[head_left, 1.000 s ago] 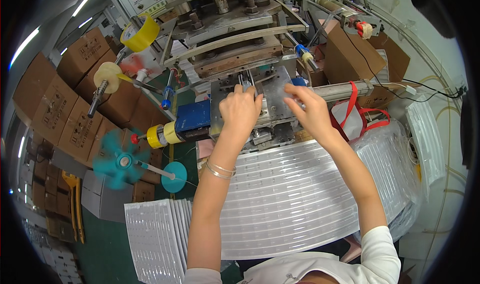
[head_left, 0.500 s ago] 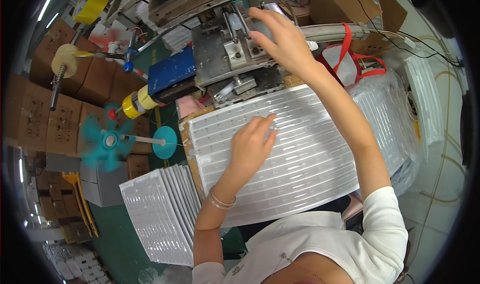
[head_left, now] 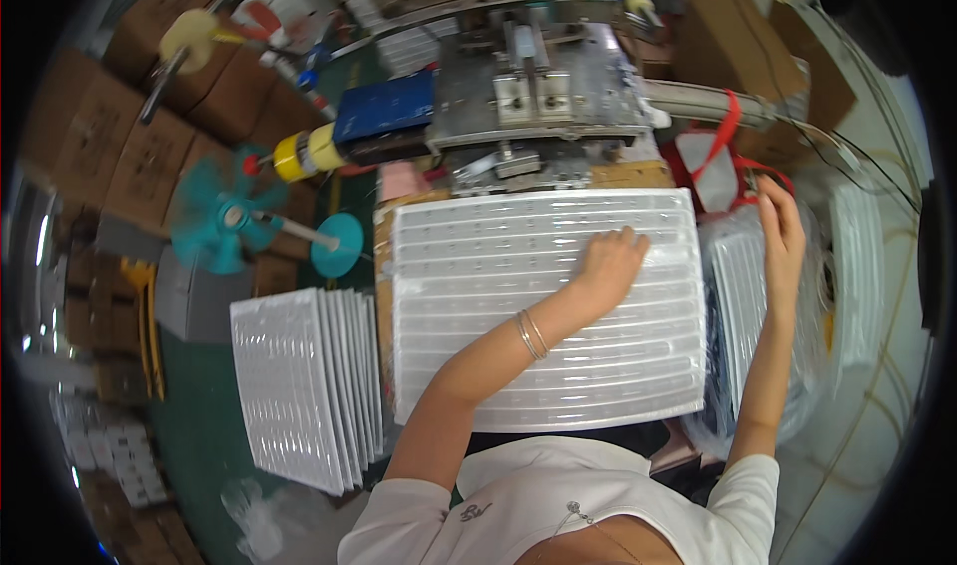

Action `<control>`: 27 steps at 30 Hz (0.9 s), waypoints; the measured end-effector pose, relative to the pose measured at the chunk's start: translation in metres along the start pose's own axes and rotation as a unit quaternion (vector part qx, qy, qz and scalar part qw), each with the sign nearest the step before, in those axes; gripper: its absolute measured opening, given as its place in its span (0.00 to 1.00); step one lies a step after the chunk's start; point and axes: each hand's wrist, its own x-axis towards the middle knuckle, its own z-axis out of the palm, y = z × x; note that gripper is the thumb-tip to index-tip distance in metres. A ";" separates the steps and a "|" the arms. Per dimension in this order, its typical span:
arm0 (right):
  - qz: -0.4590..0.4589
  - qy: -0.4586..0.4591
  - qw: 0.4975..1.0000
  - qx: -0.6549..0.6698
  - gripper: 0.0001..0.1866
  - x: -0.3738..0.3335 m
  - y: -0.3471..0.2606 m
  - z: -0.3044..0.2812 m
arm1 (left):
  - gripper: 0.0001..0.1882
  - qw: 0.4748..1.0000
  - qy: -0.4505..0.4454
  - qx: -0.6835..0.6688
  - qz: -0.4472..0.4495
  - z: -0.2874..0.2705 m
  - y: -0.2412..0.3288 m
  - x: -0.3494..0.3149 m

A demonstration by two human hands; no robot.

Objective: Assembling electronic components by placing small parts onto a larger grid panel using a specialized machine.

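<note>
A wide white ribbed tray sheet (head_left: 478, 366), with rows of clear strips and small dark marks, lies flat in front of me. My left hand (head_left: 610, 269), with two bangles at the wrist, rests over its upper right part, fingers curled down onto the surface. Whatever may be between those fingertips is hidden. Out to the right, my right hand (head_left: 783, 228) is raised beside the red-and-white bag (head_left: 708, 171), above a plastic-wrapped stack of white trays (head_left: 736, 306). Its fingers stretch forward and nothing shows in them. Beyond the sheet stands a metal press fixture (head_left: 588, 92) with two upright blocks.
Several similar white trays (head_left: 274, 386) lean together at the left. A teal fan (head_left: 229, 216) and a blue box (head_left: 384, 107) stand farther back. Cardboard boxes (head_left: 75, 132) line the left side. A pale pipe (head_left: 703, 102) runs behind the bag.
My right hand has left the metal fixture and swung right and nearer, beside the bag. My left hand has slid right across the tray sheet. The whole view has turned a little.
</note>
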 end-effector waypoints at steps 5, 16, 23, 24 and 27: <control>0.055 0.014 0.998 0.022 0.12 -0.019 0.015 0.006 | 0.14 0.981 0.096 -0.168 0.018 0.008 0.020 0.013; 0.085 0.029 0.994 0.063 0.10 -0.066 -0.002 -0.009 | 0.17 0.986 0.105 -0.128 0.013 0.014 0.029 0.009; 0.134 0.035 0.985 0.099 0.12 -0.089 -0.003 0.010 | 0.22 0.926 0.256 -0.191 -0.198 -0.069 -0.095 -0.114; 0.137 0.038 0.984 0.110 0.12 -0.091 -0.004 0.013 | 0.21 0.927 0.284 -0.095 -0.224 -0.085 -0.118 -0.141; 0.110 0.034 0.987 0.114 0.10 -0.093 -0.009 0.021 | 0.22 0.914 0.250 -0.048 -0.316 -0.107 -0.165 -0.185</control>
